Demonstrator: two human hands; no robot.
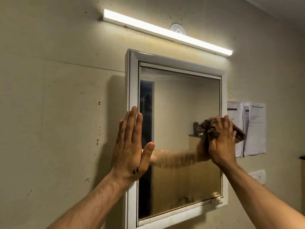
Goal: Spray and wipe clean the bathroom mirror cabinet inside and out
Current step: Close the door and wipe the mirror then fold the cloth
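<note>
Braces the left grip, fingers straight and holding nothing, flat against the left frame of the mirror cabinet. Clutches a bunched brown cloth in the right grip, fingers curled round it, pressed to the glass near its right edge. Finds the cabinet wall-mounted, door closed, beneath a lit tube light.

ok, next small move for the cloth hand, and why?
Probably sweep the cloth down the mirror: the right hand grips it at the right edge, mid-height, grime shows along the bottom, and the left hand lies flat on the frame.
</note>
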